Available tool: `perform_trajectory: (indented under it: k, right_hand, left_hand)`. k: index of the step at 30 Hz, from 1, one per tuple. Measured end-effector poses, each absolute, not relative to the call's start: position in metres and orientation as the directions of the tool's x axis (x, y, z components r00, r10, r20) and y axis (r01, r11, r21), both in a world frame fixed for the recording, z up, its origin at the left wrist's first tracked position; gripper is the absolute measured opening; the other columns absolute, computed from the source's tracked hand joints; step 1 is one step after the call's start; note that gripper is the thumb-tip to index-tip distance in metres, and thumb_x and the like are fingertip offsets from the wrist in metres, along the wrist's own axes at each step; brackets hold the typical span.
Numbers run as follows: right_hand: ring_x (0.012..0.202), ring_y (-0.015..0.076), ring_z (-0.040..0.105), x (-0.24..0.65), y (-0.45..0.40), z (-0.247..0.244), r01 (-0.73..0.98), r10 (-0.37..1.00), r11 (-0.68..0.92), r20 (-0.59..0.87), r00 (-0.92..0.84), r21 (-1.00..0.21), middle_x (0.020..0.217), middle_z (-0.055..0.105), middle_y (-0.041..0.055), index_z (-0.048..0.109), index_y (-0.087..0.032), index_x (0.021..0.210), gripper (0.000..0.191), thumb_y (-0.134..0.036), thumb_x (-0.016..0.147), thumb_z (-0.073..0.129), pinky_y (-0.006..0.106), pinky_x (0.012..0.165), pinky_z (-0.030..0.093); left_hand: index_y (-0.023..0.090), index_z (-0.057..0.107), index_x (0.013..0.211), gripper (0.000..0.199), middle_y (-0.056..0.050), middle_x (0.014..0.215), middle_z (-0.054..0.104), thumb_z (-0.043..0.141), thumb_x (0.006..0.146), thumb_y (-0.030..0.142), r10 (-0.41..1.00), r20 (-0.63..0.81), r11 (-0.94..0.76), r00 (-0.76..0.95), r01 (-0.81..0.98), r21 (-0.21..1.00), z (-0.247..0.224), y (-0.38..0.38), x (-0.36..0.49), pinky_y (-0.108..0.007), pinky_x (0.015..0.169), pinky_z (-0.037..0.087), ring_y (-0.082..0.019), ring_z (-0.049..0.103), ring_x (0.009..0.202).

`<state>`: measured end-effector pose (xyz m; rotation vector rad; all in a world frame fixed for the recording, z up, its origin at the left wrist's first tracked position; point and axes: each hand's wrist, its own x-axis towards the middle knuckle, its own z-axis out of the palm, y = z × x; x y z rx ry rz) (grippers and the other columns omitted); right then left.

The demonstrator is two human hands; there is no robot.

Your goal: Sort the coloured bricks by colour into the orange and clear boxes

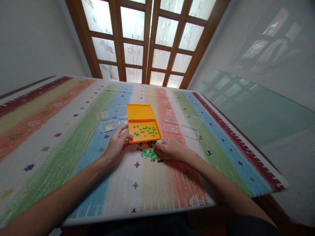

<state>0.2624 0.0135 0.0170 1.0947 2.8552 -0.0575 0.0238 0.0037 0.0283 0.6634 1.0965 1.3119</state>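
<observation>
An orange plastic box (145, 141) stands with its lid folded back, small green bricks (149, 130) scattered over its bottom. My left hand (118, 142) grips the box's front left corner, thumb over the rim. Just in front of the box lies a loose heap of green toy bricks (147, 153), with dark blue pieces (151, 143) behind it, partly under the box's edge. At the heap's right side my right hand (169, 149) is closed, fingertips bent down near the bricks. Whatever sits between those fingers is hidden.
On the left, a clear plastic container (105, 123) holds yellow and white pieces, and another clear container (122, 121) is partly behind the orange box. Two open clear containers (171, 127) (189, 131) stand at right. A striped cloth (81, 157) covers the table.
</observation>
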Motion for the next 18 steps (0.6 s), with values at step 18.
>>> perform_trajectory:
  k: [18]
  right_hand:
    - [0.058,0.0136,0.052,0.2703,0.0149,0.0159,0.637,0.634,0.765,-0.064,-0.770,-0.093,0.073,0.070,0.0049,0.067,-0.017,0.095,0.014,-0.022,0.098,0.055,0.030,0.057,0.020]
  left_hand:
    - [0.016,0.063,0.117,0.057,-0.005,0.085,0.080,0.074,0.061,0.008,0.963,-0.255,0.198,-0.087,-0.412,0.889,0.0276,0.0046,0.0240,-0.023,0.065,0.057,-0.019,0.076,0.074]
